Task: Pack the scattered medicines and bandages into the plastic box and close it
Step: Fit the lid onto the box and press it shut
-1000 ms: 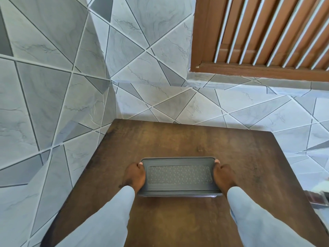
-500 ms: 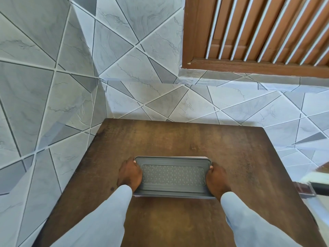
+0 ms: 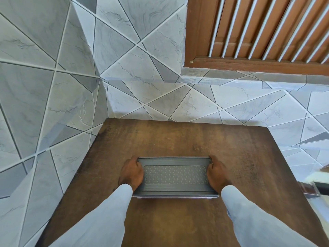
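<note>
1. The plastic box [image 3: 175,177] lies flat on the wooden bench [image 3: 178,139], its grey lid on, its long axis running side to side between my two hands and its long edges facing me and the tiled wall [image 3: 160,104].
2. My left hand [image 3: 131,172] forms a grip on the box's left short end, fingers curled over the far left corner, palm against the lid's edge.
3. My right hand [image 3: 216,173] grips the right short end the same way, fingertips at the far right corner.
4. The box sits directly between both grips, touching each, its near edge just ahead of my pale sleeves [image 3: 99,220].
</note>
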The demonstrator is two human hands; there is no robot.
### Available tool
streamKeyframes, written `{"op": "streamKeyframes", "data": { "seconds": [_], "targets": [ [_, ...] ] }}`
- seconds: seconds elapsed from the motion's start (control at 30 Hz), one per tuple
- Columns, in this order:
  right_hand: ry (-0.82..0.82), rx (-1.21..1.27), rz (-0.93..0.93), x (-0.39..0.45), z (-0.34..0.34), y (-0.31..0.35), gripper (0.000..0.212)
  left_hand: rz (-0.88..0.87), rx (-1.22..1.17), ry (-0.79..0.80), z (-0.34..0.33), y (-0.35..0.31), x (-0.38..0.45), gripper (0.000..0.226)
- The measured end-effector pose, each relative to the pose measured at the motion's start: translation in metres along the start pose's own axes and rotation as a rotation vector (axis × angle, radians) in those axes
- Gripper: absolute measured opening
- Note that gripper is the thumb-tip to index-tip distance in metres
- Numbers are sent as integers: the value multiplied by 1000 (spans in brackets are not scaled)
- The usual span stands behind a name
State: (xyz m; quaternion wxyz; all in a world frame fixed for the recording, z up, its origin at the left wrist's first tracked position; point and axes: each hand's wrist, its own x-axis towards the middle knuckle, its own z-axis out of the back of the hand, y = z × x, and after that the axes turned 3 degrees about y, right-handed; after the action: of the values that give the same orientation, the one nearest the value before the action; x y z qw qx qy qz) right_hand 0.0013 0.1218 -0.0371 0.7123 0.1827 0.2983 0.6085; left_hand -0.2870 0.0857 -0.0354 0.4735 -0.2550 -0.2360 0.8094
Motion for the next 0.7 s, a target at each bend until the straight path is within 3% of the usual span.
{"op": "streamKeyframes", "data": {
  "seconds": [0.17,0.33,0.5,0.7],
  "targets": [
    [-44,-18,-28,-2,-6,1,36,-35,117,62,-8,8,3,39],
    [-13,-54,-42,9,-8,3,25,-64,314,10,-15,-4,20,51],
    [-17,-91,-40,17,-8,6,21,-277,473,74,-22,-3,27,44],
    [5,-114,-44,21,-10,5,29,-310,525,63,-22,-3,31,41]
  ]
}}
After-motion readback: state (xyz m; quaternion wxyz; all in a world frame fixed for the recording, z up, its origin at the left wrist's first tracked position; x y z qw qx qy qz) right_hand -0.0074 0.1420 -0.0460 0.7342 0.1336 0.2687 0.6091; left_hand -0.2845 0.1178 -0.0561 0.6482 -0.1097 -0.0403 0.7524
